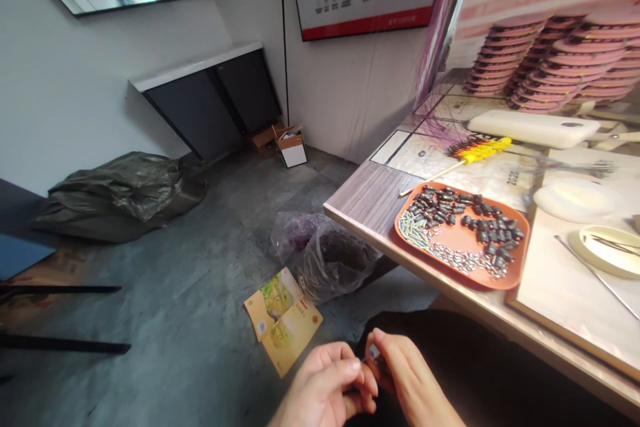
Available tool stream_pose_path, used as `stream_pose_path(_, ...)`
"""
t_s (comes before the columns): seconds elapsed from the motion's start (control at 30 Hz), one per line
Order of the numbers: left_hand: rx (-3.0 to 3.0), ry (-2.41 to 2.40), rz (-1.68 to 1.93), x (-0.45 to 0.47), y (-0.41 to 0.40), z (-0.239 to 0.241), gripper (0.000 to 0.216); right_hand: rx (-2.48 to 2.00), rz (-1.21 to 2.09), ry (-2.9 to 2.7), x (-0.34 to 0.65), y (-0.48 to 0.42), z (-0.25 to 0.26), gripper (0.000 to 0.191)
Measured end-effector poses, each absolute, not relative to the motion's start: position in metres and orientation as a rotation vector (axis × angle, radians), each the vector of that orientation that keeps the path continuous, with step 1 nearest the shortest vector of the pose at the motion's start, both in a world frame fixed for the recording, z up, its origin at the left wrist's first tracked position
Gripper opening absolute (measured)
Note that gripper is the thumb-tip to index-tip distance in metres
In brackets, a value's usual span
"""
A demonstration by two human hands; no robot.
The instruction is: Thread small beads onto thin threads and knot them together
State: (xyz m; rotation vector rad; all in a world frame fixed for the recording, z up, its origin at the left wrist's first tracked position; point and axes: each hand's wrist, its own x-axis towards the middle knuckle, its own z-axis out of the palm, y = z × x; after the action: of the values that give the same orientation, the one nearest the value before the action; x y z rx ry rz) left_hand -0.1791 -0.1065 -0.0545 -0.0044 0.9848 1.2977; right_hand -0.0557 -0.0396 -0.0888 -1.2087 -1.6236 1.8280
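My left hand (325, 383) and my right hand (403, 377) meet low in the view, over my dark-clothed lap. Both have their fingers curled in a pinch. Between them a small dark piece shows in part, mostly covered by the fingers, so its kind cannot be made out. To the right, on the table, an orange tray (457, 273) holds black barrel-shaped parts (437, 203), greenish pins (413, 230) and small shiny metal bits (465, 260) in separate heaps. Neither hand touches the tray.
Stacks of pink discs (560, 67) stand at the table's back. A yellow-handled bundle (485, 149), a white oblong case (533, 128) and a cream dish (613, 267) lie nearer. On the floor are a clear plastic bag (340, 267), flattened cardboard (293, 340) and a dark sack (125, 193).
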Motion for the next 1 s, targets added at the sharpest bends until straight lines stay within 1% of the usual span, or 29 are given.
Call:
stream_pose_path(0.07,0.001,0.999,1.293,-0.18,-0.106,-0.054,0.023,-1.194,1.758,-1.725,-0.049,-0.028,-0.064,0.053)
stream_pose_path(0.13,0.009,1.024,1.297,-0.18,-0.105,-0.055,0.024,-1.08,1.625,-1.874,-0.037,-0.005,-0.035,0.051)
stream_pose_path(0.17,0.017,1.032,1.299,-0.18,-0.104,-0.057,0.026,-1.051,1.552,-1.896,-0.031,0.01,-0.022,0.045)
stream_pose_path(0.23,0.046,1.038,1.303,-0.179,-0.101,-0.059,0.028,-0.999,1.067,-2.14,-0.024,0.046,-0.001,0.028)
stream_pose_path(0.3,0.089,1.035,1.308,-0.175,-0.095,-0.06,0.028,-1.016,0.514,-2.402,-0.027,0.08,0.011,0.019)
stream_pose_path(0.33,0.112,1.032,1.316,-0.173,-0.091,-0.06,0.028,-1.043,0.289,-2.567,-0.032,0.094,0.014,0.015)
stream_pose_path(0.37,0.133,1.029,1.327,-0.17,-0.086,-0.058,0.028,-1.062,0.204,-2.599,-0.038,0.104,0.016,0.013)
stream_pose_path(0.47,0.189,1.023,1.349,-0.161,-0.07,-0.051,0.03,-1.073,0.088,-2.596,-0.047,0.106,0.023,0.016)
stream_pose_path(0.53,0.225,1.028,1.352,-0.153,-0.06,-0.046,0.03,-1.044,0.058,-2.547,-0.038,0.087,0.026,0.023)
stream_pose_path(0.57,0.251,1.033,1.354,-0.148,-0.055,-0.044,0.03,-1.015,0.078,-2.512,-0.028,0.074,0.027,0.023)
stream_pose_path(0.63,0.313,1.034,1.362,-0.137,-0.047,-0.041,0.029,-0.873,0.328,-2.341,0.005,0.049,0.026,0.018)
stream_pose_path(0.67,0.341,1.024,1.364,-0.132,-0.044,-0.041,0.029,-0.85,0.395,-2.319,0.026,0.04,0.025,0.017)
stream_pose_path(0.73,0.377,0.976,1.352,-0.12,-0.041,-0.041,0.028,-0.978,0.31,-2.263,0.071,0.035,0.021,0.013)
stream_pose_path(0.77,0.382,0.943,1.332,-0.114,-0.04,-0.041,0.028,-1.091,0.202,-2.132,0.092,0.038,0.02,0.013)
stream_pose_path(0.83,0.377,0.885,1.269,-0.104,-0.038,-0.041,0.028,-1.228,0.104,-2.128,0.124,0.051,0.019,0.019)
stream_pose_path(0.9,0.348,0.864,1.208,-0.098,-0.038,-0.039,0.027,-1.226,0.117,-2.268,0.14,0.065,0.024,0.019)
stream_pose_path(1.0,0.274,0.911,1.157,-0.095,-0.04,-0.033,0.03,-1.181,0.16,-2.396,0.139,0.076,0.036,0.026)
